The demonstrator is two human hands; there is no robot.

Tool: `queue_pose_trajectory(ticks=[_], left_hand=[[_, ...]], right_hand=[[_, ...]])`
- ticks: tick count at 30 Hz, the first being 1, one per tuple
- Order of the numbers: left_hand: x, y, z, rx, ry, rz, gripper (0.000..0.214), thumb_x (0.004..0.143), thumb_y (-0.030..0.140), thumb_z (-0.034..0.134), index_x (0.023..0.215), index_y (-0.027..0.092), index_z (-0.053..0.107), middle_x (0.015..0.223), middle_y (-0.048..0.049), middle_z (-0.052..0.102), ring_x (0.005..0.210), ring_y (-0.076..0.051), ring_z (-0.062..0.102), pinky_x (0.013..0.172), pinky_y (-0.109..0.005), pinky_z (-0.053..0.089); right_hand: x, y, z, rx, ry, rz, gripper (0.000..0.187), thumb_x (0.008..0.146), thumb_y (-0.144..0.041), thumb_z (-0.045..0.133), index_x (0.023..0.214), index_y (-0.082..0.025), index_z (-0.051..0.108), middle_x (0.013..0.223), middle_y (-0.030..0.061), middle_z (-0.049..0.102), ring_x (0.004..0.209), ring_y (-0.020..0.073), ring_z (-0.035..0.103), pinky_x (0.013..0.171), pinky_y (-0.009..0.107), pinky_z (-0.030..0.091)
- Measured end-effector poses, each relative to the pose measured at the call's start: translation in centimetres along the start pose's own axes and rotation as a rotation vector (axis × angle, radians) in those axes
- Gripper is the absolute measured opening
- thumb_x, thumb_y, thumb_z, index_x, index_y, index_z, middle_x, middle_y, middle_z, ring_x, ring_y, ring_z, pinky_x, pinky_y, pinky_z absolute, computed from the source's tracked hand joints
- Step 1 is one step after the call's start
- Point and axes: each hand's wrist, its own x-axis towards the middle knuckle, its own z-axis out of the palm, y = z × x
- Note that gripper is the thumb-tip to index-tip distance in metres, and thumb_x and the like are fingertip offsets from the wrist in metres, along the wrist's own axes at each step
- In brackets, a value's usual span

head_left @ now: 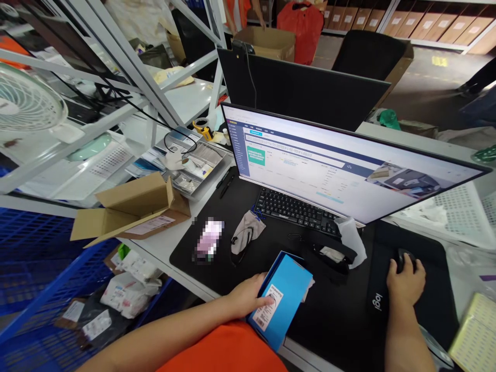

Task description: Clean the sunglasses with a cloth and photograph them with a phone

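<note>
My left hand (248, 295) is closed on a blue box (282, 299) with a white label, held tilted at the near edge of the black desk mat (341, 315). My right hand (405, 281) rests curled over a black mouse (405, 257) at the right of the mat. In front of me stand a black keyboard (294, 211) and a wide monitor (341, 165) showing a web page. A black barcode scanner (335, 254) wrapped in white paper lies between the two hands.
An open cardboard box (134, 206) sits at the table's left edge, a grey pouch (246, 231) beside the keyboard. A tray of small parts (194, 168) and a white fan (27, 101) are further left. Blue crates (34, 258) with packets stand below. A yellow label pad (476, 336) lies at right.
</note>
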Motion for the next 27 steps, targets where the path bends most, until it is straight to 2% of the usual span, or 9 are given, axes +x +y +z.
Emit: queue_pose_trajectory(ticks=[7, 13, 18, 20, 22, 24, 25, 26, 27], left_hand=[[0.2, -0.9, 0.5, -0.010, 0.013, 0.017, 0.074, 0.083, 0.054, 0.070, 0.147, 0.025, 0.046, 0.139, -0.0131, 0.061, 0.124, -0.034, 0.060, 0.106, -0.044, 0.045], [0.4, -1.2, 0.7, 0.003, 0.005, 0.034, 0.074, 0.085, 0.053, 0.068, 0.147, 0.020, 0.045, 0.139, -0.0159, 0.060, 0.125, -0.036, 0.059, 0.107, -0.047, 0.044], [0.5, -1.0, 0.7, 0.002, -0.001, 0.050, 0.068, 0.086, 0.052, 0.066, 0.143, 0.019, 0.047, 0.137, -0.0156, 0.061, 0.124, -0.034, 0.059, 0.106, -0.046, 0.043], [0.5, -0.9, 0.6, -0.001, -0.002, 0.051, 0.067, 0.086, 0.053, 0.066, 0.142, 0.019, 0.048, 0.136, -0.0160, 0.062, 0.123, -0.035, 0.059, 0.106, -0.047, 0.044], [0.3, -0.7, 0.4, -0.008, -0.002, 0.051, 0.067, 0.086, 0.053, 0.066, 0.141, 0.018, 0.049, 0.135, -0.0168, 0.062, 0.122, -0.035, 0.059, 0.105, -0.047, 0.044], [0.2, -0.6, 0.3, -0.023, 0.002, 0.050, 0.066, 0.085, 0.052, 0.067, 0.140, 0.018, 0.050, 0.135, -0.0174, 0.062, 0.122, -0.036, 0.059, 0.105, -0.047, 0.044], [0.1, -0.6, 0.3, -0.034, 0.005, 0.048, 0.067, 0.085, 0.051, 0.068, 0.139, 0.017, 0.051, 0.134, -0.0178, 0.062, 0.122, -0.036, 0.060, 0.105, -0.048, 0.044], [0.1, -0.6, 0.3, -0.048, 0.010, 0.045, 0.067, 0.084, 0.051, 0.069, 0.138, 0.016, 0.051, 0.134, -0.0184, 0.062, 0.122, -0.036, 0.059, 0.105, -0.048, 0.044], [0.1, -0.6, 0.4, -0.065, 0.014, 0.040, 0.067, 0.083, 0.050, 0.069, 0.138, 0.015, 0.051, 0.133, -0.0189, 0.061, 0.122, -0.036, 0.059, 0.105, -0.048, 0.044]], right_hand=[[0.1, -0.1, 0.0, 0.006, -0.006, 0.004, 0.064, 0.094, -0.051, 0.049, 0.141, -0.010, 0.060, 0.151, 0.0249, 0.044, 0.135, 0.0418, 0.046, 0.108, 0.054, 0.040], [0.0, -0.1, -0.2, 0.001, -0.017, -0.003, 0.062, 0.094, -0.050, 0.048, 0.140, -0.010, 0.060, 0.150, 0.0261, 0.043, 0.135, 0.0426, 0.045, 0.108, 0.055, 0.038], [0.4, -0.8, -0.5, -0.014, -0.005, -0.018, 0.070, 0.093, -0.051, 0.054, 0.148, -0.008, 0.050, 0.153, 0.0295, 0.037, 0.140, 0.0463, 0.037, 0.111, 0.063, 0.033], [0.1, -2.2, -1.8, -0.016, 0.014, -0.054, 0.073, 0.092, -0.050, 0.056, 0.149, -0.005, 0.046, 0.154, 0.0325, 0.034, 0.143, 0.0480, 0.033, 0.111, 0.066, 0.031], [-1.7, -4.3, -4.4, -0.014, 0.071, -0.082, 0.072, 0.092, -0.044, 0.056, 0.149, -0.003, 0.044, 0.152, 0.0339, 0.035, 0.143, 0.0480, 0.033, 0.112, 0.067, 0.030], [-5.5, -6.2, -8.0, -0.024, 0.176, -0.043, 0.071, 0.088, -0.037, 0.057, 0.151, -0.007, 0.042, 0.151, 0.0309, 0.038, 0.143, 0.0468, 0.034, 0.114, 0.068, 0.029], [-8.0, -6.7, -10.0, -0.046, 0.206, -0.002, 0.077, 0.084, -0.036, 0.059, 0.154, -0.012, 0.037, 0.153, 0.0285, 0.037, 0.144, 0.0460, 0.034, 0.116, 0.067, 0.026], [-10.6, -6.9, -11.9, -0.073, 0.252, 0.067, 0.085, 0.080, -0.035, 0.061, 0.157, -0.016, 0.031, 0.153, 0.0273, 0.037, 0.145, 0.0468, 0.032, 0.117, 0.068, 0.023], [-13.1, -6.6, -13.6, -0.108, 0.274, 0.180, 0.096, 0.076, -0.037, 0.063, 0.160, -0.018, 0.022, 0.156, 0.0279, 0.031, 0.148, 0.0494, 0.023, 0.118, 0.071, 0.017]])
